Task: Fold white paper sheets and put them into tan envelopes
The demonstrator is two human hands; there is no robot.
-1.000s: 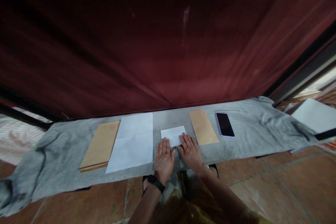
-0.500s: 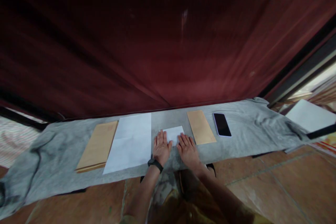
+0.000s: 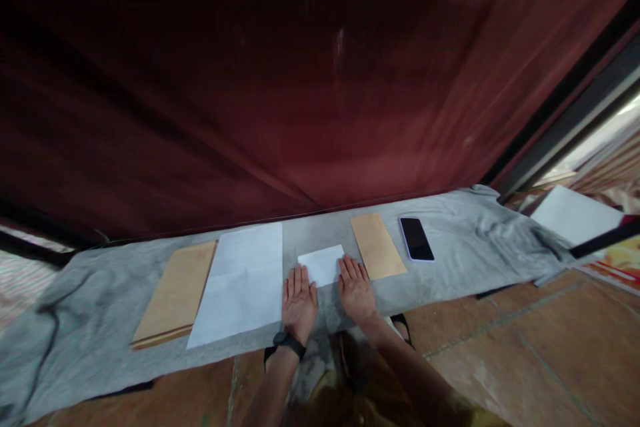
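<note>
A small white folded paper (image 3: 323, 265) lies flat on the grey cloth in front of me. My left hand (image 3: 300, 303), with a dark band on its wrist, rests flat at the paper's left edge, fingers stretched out. At its right edge lies my right hand (image 3: 357, 290), also flat, its fingertips touching the paper. Just right of that hand is a single brown envelope (image 3: 379, 245). Left of my left hand are large white sheets (image 3: 240, 287) with a faint crease across them.
A stack of brown envelopes (image 3: 175, 290) sits at the left, partly under the white sheets. A phone (image 3: 417, 239) lies face up on the right. Grey cloth (image 3: 470, 240) covers the narrow bench against a dark red sheet (image 3: 320, 113). A white box (image 3: 575, 213) stands far right.
My left hand has slid back toward me and left, uncovering more of the small paper. The right hand stays at the right edge. The whole view has shifted slightly.
</note>
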